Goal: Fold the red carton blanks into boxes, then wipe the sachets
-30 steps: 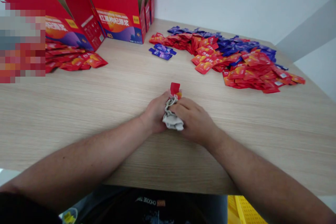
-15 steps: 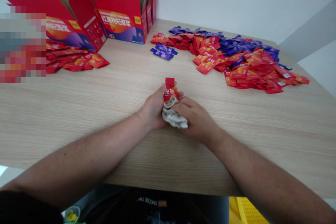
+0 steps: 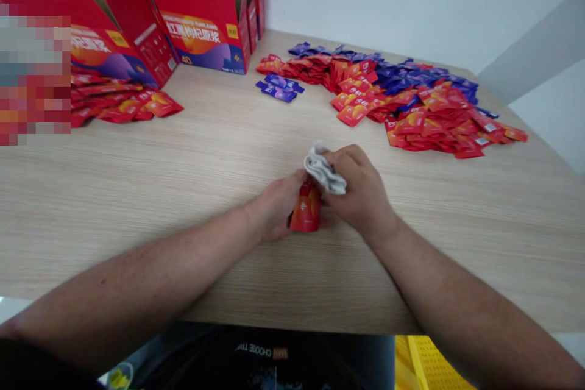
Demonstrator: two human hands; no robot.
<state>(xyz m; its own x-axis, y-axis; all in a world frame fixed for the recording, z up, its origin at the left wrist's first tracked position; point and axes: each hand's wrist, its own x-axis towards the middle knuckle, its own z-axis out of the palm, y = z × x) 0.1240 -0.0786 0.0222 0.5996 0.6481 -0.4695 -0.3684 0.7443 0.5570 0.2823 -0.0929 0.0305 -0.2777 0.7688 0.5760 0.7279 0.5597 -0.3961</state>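
My left hand [image 3: 280, 204] is closed on a red sachet [image 3: 306, 210] with orange fruit printing, just above the table near its front edge. In my right hand [image 3: 359, 186] is a folded white cloth [image 3: 324, 170], pressed over the sachet's upper end and covering it. The lower half of the sachet shows between the hands. Some fingertips of both hands are hidden behind the sachet and cloth.
Red sachets [image 3: 439, 122] and purple sachets [image 3: 420, 76] lie heaped at the back right, with two purple sachets [image 3: 280, 88] apart. Red cartons [image 3: 196, 6] stand at the back left behind more red sachets [image 3: 132, 103]. A yellow crate [image 3: 434, 365] sits below the table.
The cloth in my right hand has moved up from the sachet's lower part to its top end. The sachet's lower half is now uncovered. My left hand keeps its hold.
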